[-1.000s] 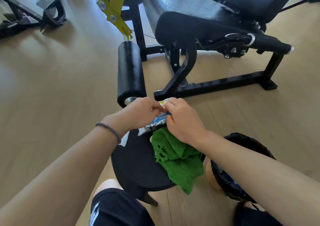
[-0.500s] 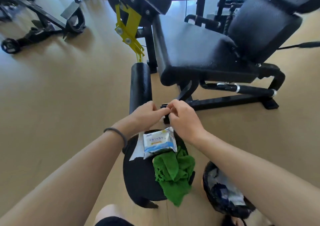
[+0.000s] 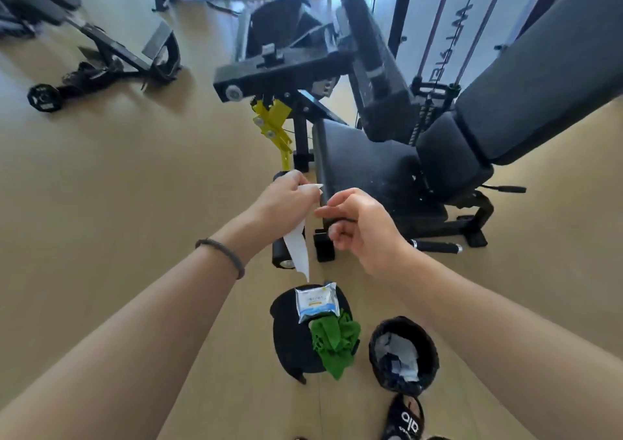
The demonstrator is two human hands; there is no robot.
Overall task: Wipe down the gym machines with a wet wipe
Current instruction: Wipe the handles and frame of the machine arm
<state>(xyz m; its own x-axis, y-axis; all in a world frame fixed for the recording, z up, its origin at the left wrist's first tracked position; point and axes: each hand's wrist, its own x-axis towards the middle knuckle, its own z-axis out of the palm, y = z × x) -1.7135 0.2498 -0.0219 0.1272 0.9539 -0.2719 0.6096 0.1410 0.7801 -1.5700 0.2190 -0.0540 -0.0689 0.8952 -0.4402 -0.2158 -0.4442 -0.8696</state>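
Note:
My left hand (image 3: 286, 200) pinches a white wet wipe (image 3: 298, 251) that hangs down from its fingers in a long strip. My right hand (image 3: 362, 227) hovers just to the right of it, fingers loosely curled and holding nothing. Below them the wet wipe packet (image 3: 315, 301) lies on a round black stool (image 3: 286, 335), beside a crumpled green cloth (image 3: 333, 342). Ahead stands the black leg machine with its padded seat (image 3: 367, 166), backrest (image 3: 539, 69), yellow bracket (image 3: 273, 126) and a black roller pad (image 3: 281, 252) partly hidden behind my left hand.
A black bin (image 3: 403, 355) with used wipes inside stands right of the stool. A black slipper (image 3: 404, 419) shows at the bottom edge. Another bench machine with a small wheel (image 3: 43, 97) sits at far left. Bare wooden floor (image 3: 118, 187) spreads to the left.
Both hands rose from the packet and drew apart; a wipe now hangs from my left hand. The view lifted, showing the whole machine, with the stool farther below.

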